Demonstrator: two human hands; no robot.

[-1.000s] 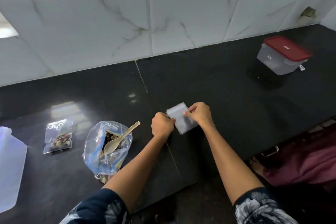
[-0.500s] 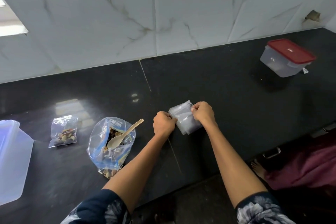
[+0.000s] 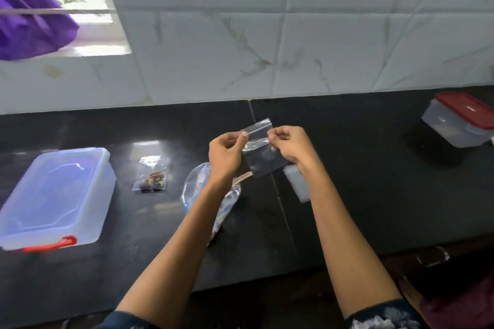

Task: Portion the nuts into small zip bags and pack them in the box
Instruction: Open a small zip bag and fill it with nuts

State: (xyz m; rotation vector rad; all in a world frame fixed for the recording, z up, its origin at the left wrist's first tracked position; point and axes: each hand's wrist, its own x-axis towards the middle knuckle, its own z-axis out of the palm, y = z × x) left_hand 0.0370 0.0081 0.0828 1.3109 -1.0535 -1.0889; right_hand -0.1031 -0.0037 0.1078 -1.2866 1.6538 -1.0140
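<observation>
An empty small clear plastic zip bag (image 3: 260,151) hangs in the air above the black stone counter (image 3: 361,181), held up by both hands at its top strip. The left hand (image 3: 227,153) pinches the bag's left top edge between thumb and curled fingers; the right hand (image 3: 290,145) pinches the right top edge the same way.

Just below the bag and to its right, a white stack of more small bags (image 3: 296,185) lies flat on the counter, partly behind the right wrist. Below the bag and to its left sits a large clear bag of nuts (image 3: 197,189), slumped open, with a wooden spoon handle (image 3: 242,176) poking out under the left wrist. Farther left of the held bag lies a small filled zip bag of mixed nuts (image 3: 152,176). Beyond that, well to the left, stands a translucent lidded plastic box with a red latch (image 3: 57,197). Far to the right of the held bag is a grey container with a red lid (image 3: 459,123).
</observation>
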